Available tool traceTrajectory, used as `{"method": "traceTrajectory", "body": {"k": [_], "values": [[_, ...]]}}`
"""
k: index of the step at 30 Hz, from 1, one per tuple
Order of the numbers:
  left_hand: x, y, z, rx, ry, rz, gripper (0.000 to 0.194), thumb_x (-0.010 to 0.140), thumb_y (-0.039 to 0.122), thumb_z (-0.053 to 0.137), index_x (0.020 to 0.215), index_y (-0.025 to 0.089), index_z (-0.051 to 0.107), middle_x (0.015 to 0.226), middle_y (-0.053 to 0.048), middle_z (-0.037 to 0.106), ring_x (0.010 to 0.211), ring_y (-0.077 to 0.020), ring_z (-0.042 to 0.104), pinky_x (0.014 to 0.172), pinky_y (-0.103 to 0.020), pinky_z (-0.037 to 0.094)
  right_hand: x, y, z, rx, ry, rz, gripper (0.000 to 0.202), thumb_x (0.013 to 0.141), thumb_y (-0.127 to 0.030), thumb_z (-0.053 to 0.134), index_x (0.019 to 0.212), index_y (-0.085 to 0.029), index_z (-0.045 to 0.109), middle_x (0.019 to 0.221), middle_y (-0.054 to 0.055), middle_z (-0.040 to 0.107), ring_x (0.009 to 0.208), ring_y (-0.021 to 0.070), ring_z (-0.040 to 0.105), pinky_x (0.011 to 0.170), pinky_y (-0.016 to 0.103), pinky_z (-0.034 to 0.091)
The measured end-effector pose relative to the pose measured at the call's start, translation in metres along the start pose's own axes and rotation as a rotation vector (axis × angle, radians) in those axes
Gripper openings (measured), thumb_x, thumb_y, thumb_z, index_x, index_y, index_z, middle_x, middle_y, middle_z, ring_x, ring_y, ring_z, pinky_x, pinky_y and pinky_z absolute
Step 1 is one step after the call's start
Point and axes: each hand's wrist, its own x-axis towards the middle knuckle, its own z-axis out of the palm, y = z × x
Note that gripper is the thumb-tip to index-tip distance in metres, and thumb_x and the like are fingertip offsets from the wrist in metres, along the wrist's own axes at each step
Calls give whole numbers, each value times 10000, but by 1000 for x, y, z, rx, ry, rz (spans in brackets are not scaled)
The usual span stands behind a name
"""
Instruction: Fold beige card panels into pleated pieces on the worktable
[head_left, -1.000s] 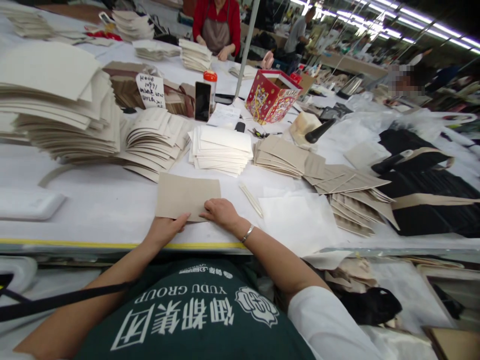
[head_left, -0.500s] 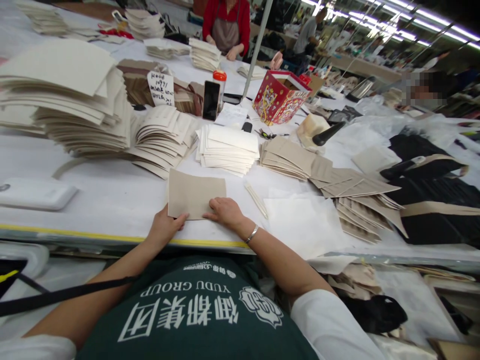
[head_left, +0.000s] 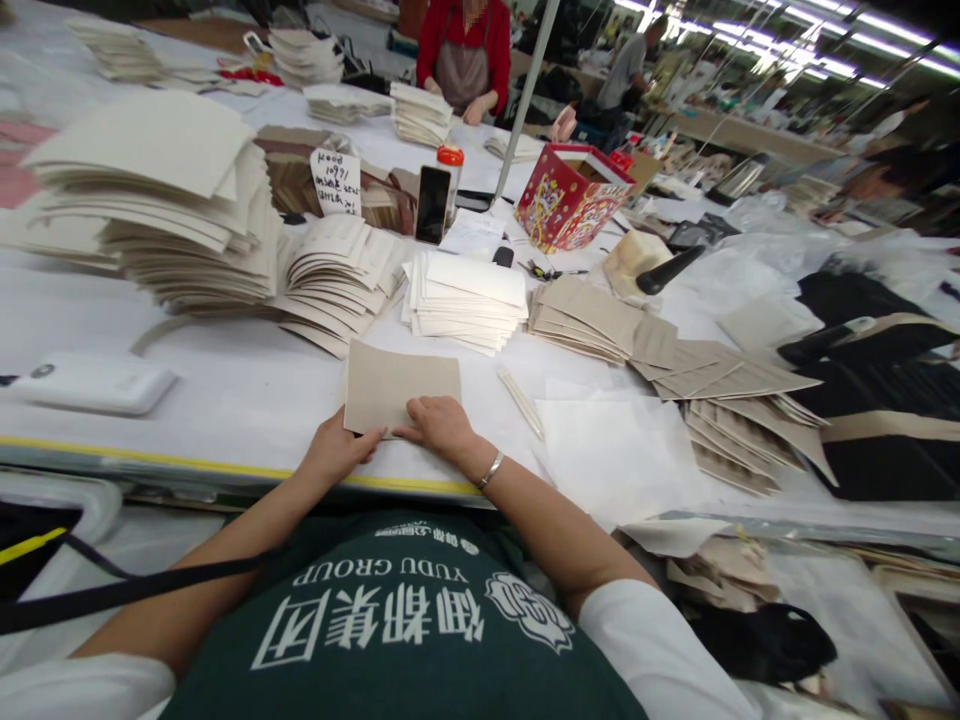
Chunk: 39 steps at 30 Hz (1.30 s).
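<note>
A rectangular beige fabric panel (head_left: 397,375) lies in front of me near the table's front edge. My left hand (head_left: 341,445) grips its lower left corner, thumb on top and the other fingers out of sight beneath. My right hand (head_left: 444,428), with a silver bracelet at the wrist, is closed on the middle of the panel's near edge. Its fingertips rest on the panel and its thumb points towards the left thumb. The two thumbs nearly meet. Just right of the panel lies a thin whitish pen-like tool (head_left: 520,403).
White pieces (head_left: 469,290) are stacked behind the panel. Beige stacks stand left (head_left: 187,220) and right (head_left: 589,315). A white device (head_left: 97,385) lies left, white sheets (head_left: 615,445) right. Further back are a phone (head_left: 433,205), a red box (head_left: 570,200) and a person in red (head_left: 465,60).
My right hand has slid left along the panel's near edge, closer to my left hand. My left hand keeps its hold on the corner. The whole view has shifted slightly.
</note>
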Motion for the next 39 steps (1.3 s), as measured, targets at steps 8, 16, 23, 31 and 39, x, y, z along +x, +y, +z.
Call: {"method": "traceTrajectory", "body": {"k": [8, 16, 23, 31, 39], "values": [[12, -23, -35, -208, -51, -113, 416, 524, 456, 715, 752, 204, 476, 526, 74, 547, 463, -129, 572, 441, -256, 516, -1, 1, 3, -38, -15, -20, 453, 897, -573, 387, 986, -163, 558, 935, 88, 657, 860, 217, 610, 685, 297, 394], [11, -27, -32, -185, -43, -76, 399, 523, 449, 694, 749, 215, 464, 544, 80, 525, 453, -124, 549, 424, -256, 496, -2, 0, -2, -56, -54, 0, 444, 894, -570, 398, 993, -167, 556, 935, 89, 661, 871, 220, 615, 692, 295, 403], [8, -32, -28, -131, -7, -38, 327, 580, 427, 632, 778, 224, 469, 587, 74, 525, 450, -115, 541, 414, -241, 480, 6, -18, -7, -48, -37, 15, 456, 900, -574, 375, 990, -169, 564, 921, 96, 665, 855, 219, 618, 695, 300, 410], [11, -35, -31, -87, -35, -21, 247, 649, 391, 592, 781, 221, 470, 598, 60, 548, 448, -116, 553, 422, -240, 482, 18, -36, 9, -45, 35, -6, 541, 919, -594, 255, 977, -166, 582, 901, 105, 661, 851, 222, 612, 705, 305, 392], [18, -44, -44, -131, -75, -51, 266, 644, 396, 608, 794, 215, 484, 559, 59, 559, 475, -137, 577, 456, -256, 507, 17, -37, 6, -48, -9, 22, 496, 920, -567, 319, 1014, -151, 572, 933, 122, 654, 894, 216, 608, 723, 302, 390]]}}
